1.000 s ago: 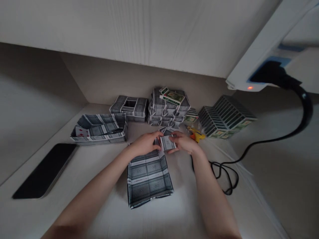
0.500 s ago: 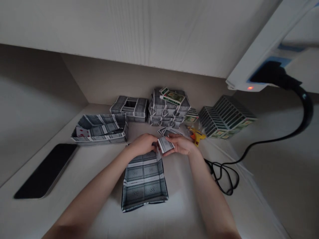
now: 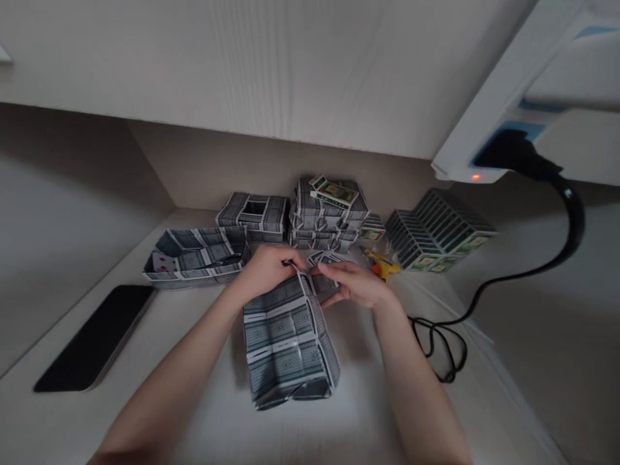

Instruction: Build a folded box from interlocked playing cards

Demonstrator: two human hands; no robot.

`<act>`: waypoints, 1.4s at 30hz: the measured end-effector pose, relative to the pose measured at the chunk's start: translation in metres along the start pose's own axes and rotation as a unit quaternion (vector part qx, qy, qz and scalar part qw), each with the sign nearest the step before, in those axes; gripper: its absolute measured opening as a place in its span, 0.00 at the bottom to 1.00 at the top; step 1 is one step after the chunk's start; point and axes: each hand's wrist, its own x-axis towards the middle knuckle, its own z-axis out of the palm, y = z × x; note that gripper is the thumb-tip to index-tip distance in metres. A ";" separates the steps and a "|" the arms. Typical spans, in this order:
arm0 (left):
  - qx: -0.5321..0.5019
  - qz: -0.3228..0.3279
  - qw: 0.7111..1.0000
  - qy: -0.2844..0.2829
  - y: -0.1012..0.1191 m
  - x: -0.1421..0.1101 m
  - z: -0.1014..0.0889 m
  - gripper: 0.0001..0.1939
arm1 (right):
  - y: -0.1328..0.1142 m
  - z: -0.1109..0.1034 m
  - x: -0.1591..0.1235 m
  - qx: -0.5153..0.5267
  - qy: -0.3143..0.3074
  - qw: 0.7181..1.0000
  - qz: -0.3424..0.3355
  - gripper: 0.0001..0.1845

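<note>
A tray folded from grey-patterned playing cards (image 3: 285,339) is tilted up at its far end over the white desk (image 3: 184,413). My left hand (image 3: 265,268) is closed on the tray's far rim. My right hand (image 3: 353,284) pinches a small folded card piece (image 3: 323,283) against that same far corner. Both forearms reach in from the bottom edge.
Behind the hands stand a stack of finished card boxes (image 3: 327,216), a single box (image 3: 254,212), and an open card tray (image 3: 196,258) to the left. Rows of card decks (image 3: 438,236) sit right, beside a yellow glue gun (image 3: 382,265). A black phone (image 3: 94,336) lies left; a black cable (image 3: 445,342) right.
The left hand has lifted the tray's far end, so it now tilts toward me. The right hand brought the folded card piece down against the tray's far corner.
</note>
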 end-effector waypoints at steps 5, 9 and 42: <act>0.152 0.033 0.988 0.021 0.026 -0.012 -0.014 0.11 | -0.011 0.022 -0.015 -0.133 0.042 0.989 -0.054 0.26; 0.278 0.041 0.960 0.016 0.047 -0.024 -0.018 0.11 | -0.016 0.029 -0.020 -0.235 0.074 0.963 -0.108 0.31; -0.291 -0.202 0.898 -0.261 -0.032 -0.003 -0.001 0.20 | 0.034 -0.004 0.032 -0.035 -0.032 0.998 0.040 0.14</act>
